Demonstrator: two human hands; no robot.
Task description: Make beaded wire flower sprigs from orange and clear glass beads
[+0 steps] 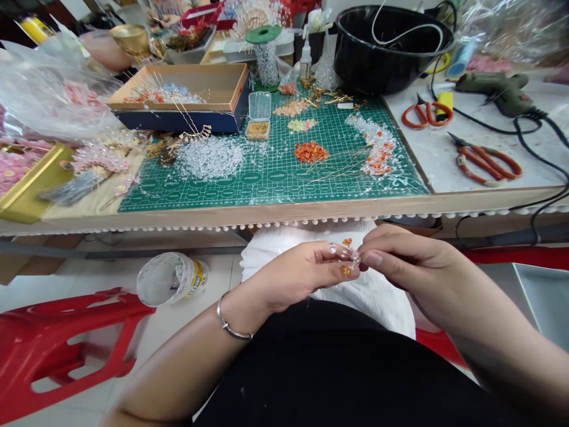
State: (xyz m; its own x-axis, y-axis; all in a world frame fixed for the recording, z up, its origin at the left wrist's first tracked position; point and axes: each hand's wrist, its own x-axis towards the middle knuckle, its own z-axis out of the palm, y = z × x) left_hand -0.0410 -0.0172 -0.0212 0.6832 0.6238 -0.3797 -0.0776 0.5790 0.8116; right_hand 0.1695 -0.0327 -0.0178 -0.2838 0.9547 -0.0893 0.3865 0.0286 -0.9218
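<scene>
Black clothes [338,373] are seen at 6 o'clock. Just above them, a small wire sprig of clear and orange beads [351,258] is pinched tight by the closed fingers of the left hand [293,276] and the right hand [409,267]. White cloth [284,255] is bunched behind the hands. Farther off, at 12 o'clock, a green cutting mat [267,190] is covered with loose beads [208,157].

Your wood-edged white worktable [435,160] carries a green gridded cutting mat [267,187], a loose heap of what look like clear glass beads [208,157], and orange-handled steel pliers [484,160].
</scene>
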